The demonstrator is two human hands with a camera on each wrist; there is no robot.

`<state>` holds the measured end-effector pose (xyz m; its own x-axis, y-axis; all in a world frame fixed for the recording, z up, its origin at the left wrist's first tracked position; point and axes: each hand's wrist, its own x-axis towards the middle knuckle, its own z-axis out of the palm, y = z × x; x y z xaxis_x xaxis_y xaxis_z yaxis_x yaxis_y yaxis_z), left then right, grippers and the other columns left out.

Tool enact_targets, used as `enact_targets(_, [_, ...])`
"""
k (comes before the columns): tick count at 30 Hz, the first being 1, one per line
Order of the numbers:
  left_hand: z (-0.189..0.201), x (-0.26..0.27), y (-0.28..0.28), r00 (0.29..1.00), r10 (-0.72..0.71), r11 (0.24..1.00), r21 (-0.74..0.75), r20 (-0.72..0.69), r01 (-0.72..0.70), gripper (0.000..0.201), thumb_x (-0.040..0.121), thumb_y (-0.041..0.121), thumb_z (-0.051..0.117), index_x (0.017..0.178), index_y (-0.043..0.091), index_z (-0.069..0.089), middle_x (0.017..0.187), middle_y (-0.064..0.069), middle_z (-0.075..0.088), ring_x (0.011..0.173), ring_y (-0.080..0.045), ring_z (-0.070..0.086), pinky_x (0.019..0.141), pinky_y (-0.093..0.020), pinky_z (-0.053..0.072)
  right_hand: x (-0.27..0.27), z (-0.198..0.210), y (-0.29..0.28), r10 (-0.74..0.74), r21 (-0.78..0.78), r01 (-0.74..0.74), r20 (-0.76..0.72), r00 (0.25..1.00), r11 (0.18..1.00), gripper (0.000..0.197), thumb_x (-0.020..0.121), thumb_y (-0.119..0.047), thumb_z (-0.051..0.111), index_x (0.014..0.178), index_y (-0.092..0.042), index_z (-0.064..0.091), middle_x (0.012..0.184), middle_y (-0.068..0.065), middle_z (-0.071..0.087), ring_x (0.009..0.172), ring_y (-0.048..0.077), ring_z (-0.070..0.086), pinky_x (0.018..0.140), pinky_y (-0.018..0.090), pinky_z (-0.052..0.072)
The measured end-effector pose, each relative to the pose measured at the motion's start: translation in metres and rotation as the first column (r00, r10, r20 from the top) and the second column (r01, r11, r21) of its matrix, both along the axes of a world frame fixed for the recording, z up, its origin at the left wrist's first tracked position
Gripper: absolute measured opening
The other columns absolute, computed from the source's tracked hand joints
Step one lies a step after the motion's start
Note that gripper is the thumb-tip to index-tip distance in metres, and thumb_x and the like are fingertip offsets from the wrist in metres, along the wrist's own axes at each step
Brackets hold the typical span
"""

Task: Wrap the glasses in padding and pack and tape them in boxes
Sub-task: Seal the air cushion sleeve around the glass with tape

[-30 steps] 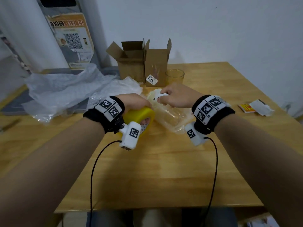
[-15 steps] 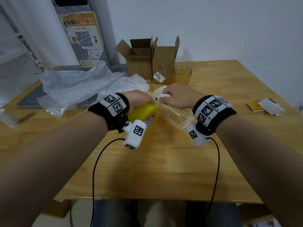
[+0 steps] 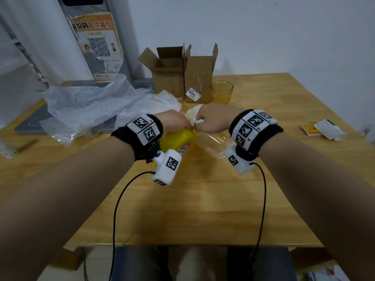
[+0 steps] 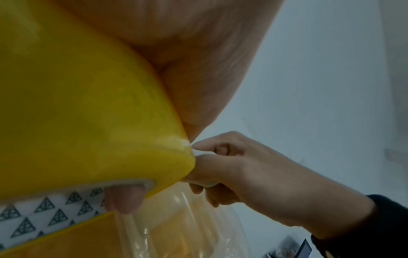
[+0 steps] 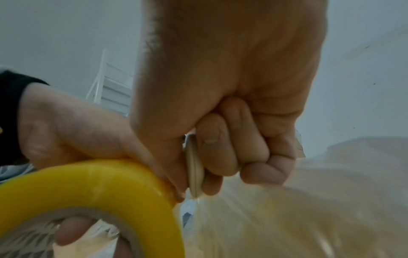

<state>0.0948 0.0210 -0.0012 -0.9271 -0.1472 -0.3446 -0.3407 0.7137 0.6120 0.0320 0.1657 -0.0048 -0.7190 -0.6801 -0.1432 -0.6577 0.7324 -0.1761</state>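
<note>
My left hand grips a yellow tape roll, with a finger through its patterned core. My right hand is fisted round a small white cutter, whose tip meets the edge of the roll. Under both hands a glass wrapped in clear padding lies on the wooden table. A bare amber glass stands next to two open cardboard boxes, the right one bearing a white label.
Loose bubble wrap is heaped at the back left over a grey slab. An orange card and a white packet lie at the right edge. Wrist-camera cables hang over the table's near edge.
My hands have come together: the right hand with the cutter moved left until it touches the tape roll's edge. The wrapped glass stays on the table.
</note>
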Motion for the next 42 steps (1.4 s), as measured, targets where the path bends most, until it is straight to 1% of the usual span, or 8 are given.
enact_targets(5, [-0.003,0.001,-0.002,0.999,-0.037,0.999,-0.017,-0.028,0.036,0.037,0.100,0.026,0.062,0.132,0.006,0.064,0.130,-0.014,0.064,0.125,-0.034,0.059,0.102,-0.040,0.049,-0.004,0.004,0.006,-0.015,0.035,0.012,0.093,0.996,0.999,0.035,0.094,-0.027,0.058,0.062,-0.013,0.054,0.062,0.005,0.054,0.059,0.023,0.048,0.055,0.029,0.034])
enact_targets(11, [-0.006,0.004,-0.020,0.997,0.066,0.996,0.059,-0.041,-0.064,0.033,0.097,0.028,0.066,0.125,0.010,0.067,0.126,-0.017,0.066,0.118,-0.038,0.062,0.103,-0.045,0.052,-0.009,0.003,0.025,-0.029,0.126,0.021,0.061,0.998,0.992,0.041,0.092,-0.033,0.059,0.059,-0.015,0.046,0.059,0.003,0.046,0.057,0.024,0.042,0.058,0.036,0.035])
enact_targets(15, [-0.010,0.006,-0.036,0.989,0.150,0.975,0.165,-0.004,-0.147,0.035,0.092,0.036,0.072,0.120,0.016,0.067,0.120,-0.016,0.068,0.111,-0.038,0.064,0.102,-0.052,0.053,-0.012,0.008,0.044,-0.060,-0.094,0.074,0.139,0.988,0.993,0.037,0.096,-0.037,0.060,0.072,-0.010,0.065,0.064,0.005,0.062,0.056,0.019,0.052,0.062,0.031,0.041])
enact_targets(23, [-0.012,0.008,-0.038,0.981,0.193,0.946,0.262,0.015,-0.190,0.038,0.082,0.037,0.080,0.114,0.018,0.072,0.115,-0.016,0.071,0.109,-0.039,0.067,0.099,-0.053,0.055,-0.016,-0.002,0.048,-0.198,-0.283,0.234,0.151,0.968,0.930,0.036,0.102,-0.038,0.056,0.086,-0.008,0.068,0.057,0.002,0.063,0.047,0.015,0.055,0.064,0.031,0.048])
enact_targets(26, [-0.011,0.009,-0.035,0.977,0.209,0.926,0.327,-0.034,-0.186,0.025,0.091,0.032,0.076,0.111,0.018,0.073,0.113,-0.015,0.071,0.106,-0.036,0.068,0.097,-0.050,0.057,-0.014,-0.006,0.054,-0.252,-0.331,0.284,0.137,0.958,0.900,0.034,0.101,-0.039,0.056,0.082,-0.013,0.067,0.059,0.001,0.068,0.050,0.013,0.061,0.069,0.031,0.050])
enact_targets(32, [-0.009,0.009,-0.014,0.942,0.228,0.911,0.395,-0.247,-0.118,0.008,0.097,0.025,0.067,0.094,0.020,0.073,0.101,-0.001,0.071,0.103,-0.026,0.067,0.094,-0.041,0.058,-0.009,-0.011,0.079,-0.365,-0.589,0.436,0.244,0.899,0.680,0.030,0.097,-0.038,0.059,0.090,-0.012,0.072,0.070,0.001,0.073,0.057,0.012,0.071,0.073,0.032,0.049])
enact_targets(37, [-0.002,0.016,0.009,0.922,0.233,0.882,0.467,-0.308,-0.067,0.016,0.102,0.017,0.060,0.112,0.008,0.069,0.096,-0.003,0.068,0.065,-0.012,0.071,0.050,-0.021,0.054,-0.002,-0.022,0.108,-0.460,-0.682,0.522,0.295,0.837,0.513,0.026,0.095,-0.035,0.065,0.083,-0.013,0.072,0.067,0.000,0.070,0.052,0.016,0.062,0.062,0.033,0.056])
enact_targets(42, [-0.010,0.019,0.022,0.913,0.192,0.901,0.433,-0.359,-0.019,0.015,0.101,0.020,0.061,0.108,0.013,0.072,0.100,0.008,0.067,0.087,-0.007,0.062,0.066,-0.021,0.050,-0.002,-0.048,0.162,-0.646,-0.511,0.739,0.391,0.655,0.439,0.047,0.090,-0.045,0.070,0.075,-0.001,0.070,0.052,0.004,0.058,0.045,0.022,0.044,0.051,0.031,0.039])
